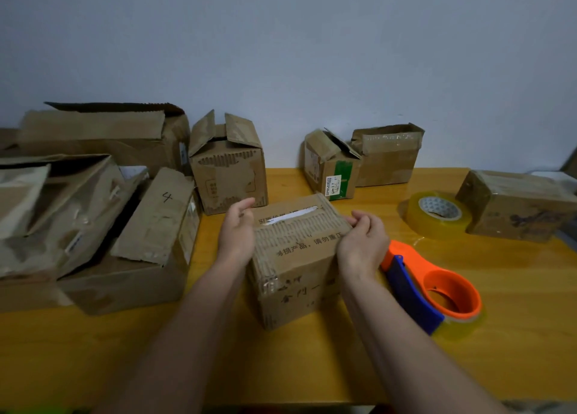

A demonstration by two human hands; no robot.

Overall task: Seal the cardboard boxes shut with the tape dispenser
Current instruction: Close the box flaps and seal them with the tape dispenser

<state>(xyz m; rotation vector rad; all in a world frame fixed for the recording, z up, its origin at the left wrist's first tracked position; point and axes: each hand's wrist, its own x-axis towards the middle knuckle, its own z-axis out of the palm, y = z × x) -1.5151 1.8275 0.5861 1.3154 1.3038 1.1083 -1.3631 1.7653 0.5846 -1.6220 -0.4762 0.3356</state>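
We steady the box (296, 257) at frame centre, left hand (237, 232) open against it, right hand (363, 241) seemingly pinching its edge. Next we reach for the tape dispenser (434, 288), lower right.

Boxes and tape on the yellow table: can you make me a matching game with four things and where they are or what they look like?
Things:
1. tape dispenser
2. spare tape roll
3. box marked 4
4. middle box

Clues:
A. held between both hands
B. orange and blue, lying to the right of the right hand
C. clear yellowish ring, lying flat near the right-side box
D. leaning among the pile on the left

Pairs: 1-B, 2-C, 3-D, 4-A. The left hand rests against the middle box's left side; the right hand grips its right top edge.
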